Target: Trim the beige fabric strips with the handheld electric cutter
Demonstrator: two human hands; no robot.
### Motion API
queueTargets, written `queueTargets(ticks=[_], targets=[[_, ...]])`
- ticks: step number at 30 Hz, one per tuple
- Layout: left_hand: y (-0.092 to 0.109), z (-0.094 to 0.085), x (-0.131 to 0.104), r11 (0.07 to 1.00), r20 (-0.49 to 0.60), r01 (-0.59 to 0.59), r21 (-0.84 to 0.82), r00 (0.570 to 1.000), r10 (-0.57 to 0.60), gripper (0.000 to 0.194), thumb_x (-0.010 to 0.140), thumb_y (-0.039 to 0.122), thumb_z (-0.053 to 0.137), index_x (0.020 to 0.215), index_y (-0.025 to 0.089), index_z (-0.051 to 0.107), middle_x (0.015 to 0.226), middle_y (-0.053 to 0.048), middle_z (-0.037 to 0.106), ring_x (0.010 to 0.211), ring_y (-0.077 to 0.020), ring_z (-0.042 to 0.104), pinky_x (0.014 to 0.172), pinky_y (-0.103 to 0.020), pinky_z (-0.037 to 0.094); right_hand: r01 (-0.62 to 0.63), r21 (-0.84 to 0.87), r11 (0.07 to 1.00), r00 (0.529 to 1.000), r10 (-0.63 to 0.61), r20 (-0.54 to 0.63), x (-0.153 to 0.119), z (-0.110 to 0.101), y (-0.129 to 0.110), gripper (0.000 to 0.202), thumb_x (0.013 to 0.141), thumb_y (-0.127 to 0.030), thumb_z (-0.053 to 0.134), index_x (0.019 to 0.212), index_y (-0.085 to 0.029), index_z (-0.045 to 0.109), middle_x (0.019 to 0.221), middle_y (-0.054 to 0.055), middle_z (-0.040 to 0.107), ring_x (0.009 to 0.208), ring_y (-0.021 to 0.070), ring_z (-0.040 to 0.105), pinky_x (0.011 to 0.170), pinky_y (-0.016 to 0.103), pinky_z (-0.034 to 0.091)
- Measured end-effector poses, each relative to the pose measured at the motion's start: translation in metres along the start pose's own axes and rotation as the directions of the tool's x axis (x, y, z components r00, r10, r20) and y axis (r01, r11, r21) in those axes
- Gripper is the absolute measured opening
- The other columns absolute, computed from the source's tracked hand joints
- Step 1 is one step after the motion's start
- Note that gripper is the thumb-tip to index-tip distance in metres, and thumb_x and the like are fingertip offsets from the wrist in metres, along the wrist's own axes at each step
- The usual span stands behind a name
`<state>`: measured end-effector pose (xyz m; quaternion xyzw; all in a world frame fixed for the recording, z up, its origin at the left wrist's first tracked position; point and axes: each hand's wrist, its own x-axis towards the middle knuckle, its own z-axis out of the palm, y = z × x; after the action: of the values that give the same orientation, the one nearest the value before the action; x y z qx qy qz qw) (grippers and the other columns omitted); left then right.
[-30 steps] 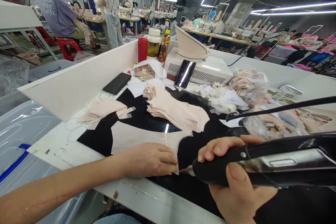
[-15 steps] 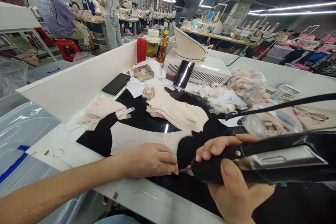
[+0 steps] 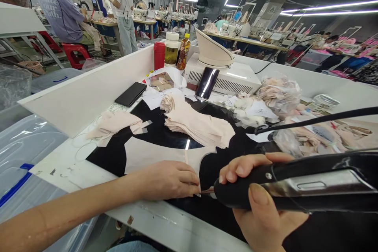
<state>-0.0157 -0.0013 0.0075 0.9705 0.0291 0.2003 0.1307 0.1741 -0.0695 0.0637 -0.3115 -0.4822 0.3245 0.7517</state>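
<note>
The pale pink fabric panel lies flat at the near side of the black work surface, its near part hidden under my left hand and forearm. Its curved right edge stands out against black, and a strip of black separates its far edge from the stack of cut fabric pieces. Just in front of my wrist runs the white edge of the bench. The open black patch lies right of the panel; my other hand and tool take up much of it.

My left hand rests palm down, fingers together and slightly bent, tips at the panel's near right corner; I cannot tell whether they pinch it. My right hand is wrapped around the black handheld tool, thumb on the near side, fingers over the top, its thin tip pointing left, close to my left fingertips. Whether it touches the fabric is unclear. A black cable arches above the tool.

Beyond, a black phone lies near the white side panel, and bagged fabric sits at right. The printed slips are too small to read. Farther off, a seated person's lilac shirt shows "your" amid partly legible lettering.
</note>
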Motion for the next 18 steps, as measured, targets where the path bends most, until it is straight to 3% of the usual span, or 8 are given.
queueTargets(ticks=[8,18], targets=[[-0.0011,0.0010,0.0000,1.000,-0.049,-0.018,0.016,0.999,0.019,0.021,0.111,0.016,0.057,0.118,0.015,0.077,0.118,-0.008,0.079,0.113,-0.0163,0.073,0.116,-0.028,0.051,-0.004,0.003,1.000,1.000,0.004,-0.004,-0.0015,0.0001,-0.0003,0.034,0.089,-0.028,0.083,0.117,-0.028,0.064,0.081,-0.004,0.065,0.066,0.0144,0.064,0.057,0.028,0.062],[-0.0038,-0.0001,-0.0033,0.999,-0.063,0.016,-0.051,0.998,-0.020,0.027,0.113,0.022,0.054,0.130,0.009,0.070,0.123,-0.015,0.075,0.119,-0.0222,0.070,0.116,-0.033,0.052,-0.014,-0.013,1.000,1.000,0.014,-0.012,-0.0004,0.0017,0.0008,0.033,0.091,-0.026,0.082,0.118,-0.029,0.064,0.083,-0.004,0.067,0.067,0.0145,0.066,0.058,0.029,0.062]])
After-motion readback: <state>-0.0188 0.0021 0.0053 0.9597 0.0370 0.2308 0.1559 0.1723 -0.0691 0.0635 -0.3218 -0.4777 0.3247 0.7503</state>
